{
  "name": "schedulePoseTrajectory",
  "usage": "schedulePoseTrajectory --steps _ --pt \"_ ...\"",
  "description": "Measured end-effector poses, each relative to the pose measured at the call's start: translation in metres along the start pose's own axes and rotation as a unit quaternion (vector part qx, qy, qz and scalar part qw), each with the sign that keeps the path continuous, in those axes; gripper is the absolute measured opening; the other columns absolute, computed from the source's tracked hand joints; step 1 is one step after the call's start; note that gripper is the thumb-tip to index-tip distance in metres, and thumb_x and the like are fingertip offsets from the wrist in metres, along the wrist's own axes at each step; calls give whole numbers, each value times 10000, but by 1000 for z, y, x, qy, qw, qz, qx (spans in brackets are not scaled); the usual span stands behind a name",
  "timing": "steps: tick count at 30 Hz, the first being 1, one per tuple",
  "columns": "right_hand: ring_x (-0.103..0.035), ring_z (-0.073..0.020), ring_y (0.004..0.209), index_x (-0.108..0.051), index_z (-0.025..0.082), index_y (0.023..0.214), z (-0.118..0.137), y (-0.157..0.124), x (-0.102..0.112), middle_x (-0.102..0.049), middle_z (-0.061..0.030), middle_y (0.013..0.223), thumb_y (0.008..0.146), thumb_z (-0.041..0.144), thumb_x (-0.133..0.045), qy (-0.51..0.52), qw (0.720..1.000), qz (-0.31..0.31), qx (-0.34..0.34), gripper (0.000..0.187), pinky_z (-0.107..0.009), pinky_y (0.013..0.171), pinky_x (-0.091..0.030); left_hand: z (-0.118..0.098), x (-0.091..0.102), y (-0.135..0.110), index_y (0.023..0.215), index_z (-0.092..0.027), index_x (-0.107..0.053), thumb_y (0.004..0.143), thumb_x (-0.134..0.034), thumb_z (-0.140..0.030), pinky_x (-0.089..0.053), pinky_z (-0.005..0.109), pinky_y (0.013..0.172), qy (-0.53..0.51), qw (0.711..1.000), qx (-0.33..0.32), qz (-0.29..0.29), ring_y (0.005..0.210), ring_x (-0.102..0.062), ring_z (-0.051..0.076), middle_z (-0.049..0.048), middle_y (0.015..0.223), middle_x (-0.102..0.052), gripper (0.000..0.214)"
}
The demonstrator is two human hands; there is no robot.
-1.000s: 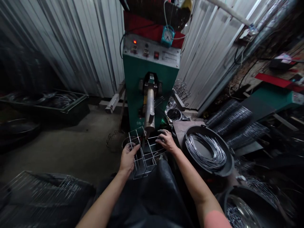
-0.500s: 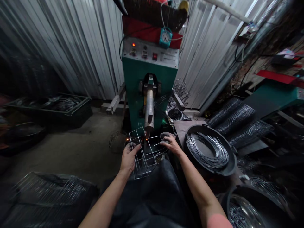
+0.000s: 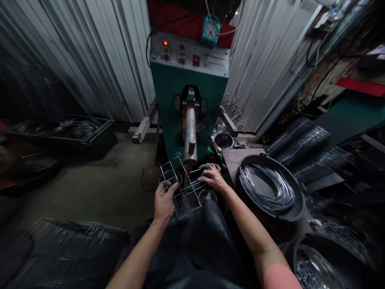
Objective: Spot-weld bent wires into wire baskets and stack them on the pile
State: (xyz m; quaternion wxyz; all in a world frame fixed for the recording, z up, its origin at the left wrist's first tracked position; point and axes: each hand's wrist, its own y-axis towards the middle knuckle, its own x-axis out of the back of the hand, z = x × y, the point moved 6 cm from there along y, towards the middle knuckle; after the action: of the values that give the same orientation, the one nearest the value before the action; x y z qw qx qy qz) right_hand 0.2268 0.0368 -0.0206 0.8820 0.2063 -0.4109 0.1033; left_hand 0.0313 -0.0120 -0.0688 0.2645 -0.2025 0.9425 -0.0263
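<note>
The wire frame (image 3: 182, 188) (a small open grid) sits under the welder arm (image 3: 190, 138) of the green machine (image 3: 188, 92). The left hand (image 3: 164, 200) grips its near-left edge; the right hand (image 3: 212, 176) grips its right side. A pan of wire rings (image 3: 267, 188) lies just right.

Left hand (image 3: 164, 199), right hand (image 3: 213, 177): curled grip

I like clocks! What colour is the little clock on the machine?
Turquoise, with a white face: the clock shows best in the head view.
</note>
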Motion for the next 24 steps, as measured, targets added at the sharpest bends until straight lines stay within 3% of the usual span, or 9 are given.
schedulePoseTrajectory --steps 24 --pt "-449 -196 1082 -652 205 672 -11 27 -2 -618 -32 1067 759 434 -630 -26 999 -12 -21 246 -394 975 -181 8 -6 29 675 -163 -512 424 -787 -226 -375 188 561 -37 999 22 4 541 -476 48 -71 618 -521 378"
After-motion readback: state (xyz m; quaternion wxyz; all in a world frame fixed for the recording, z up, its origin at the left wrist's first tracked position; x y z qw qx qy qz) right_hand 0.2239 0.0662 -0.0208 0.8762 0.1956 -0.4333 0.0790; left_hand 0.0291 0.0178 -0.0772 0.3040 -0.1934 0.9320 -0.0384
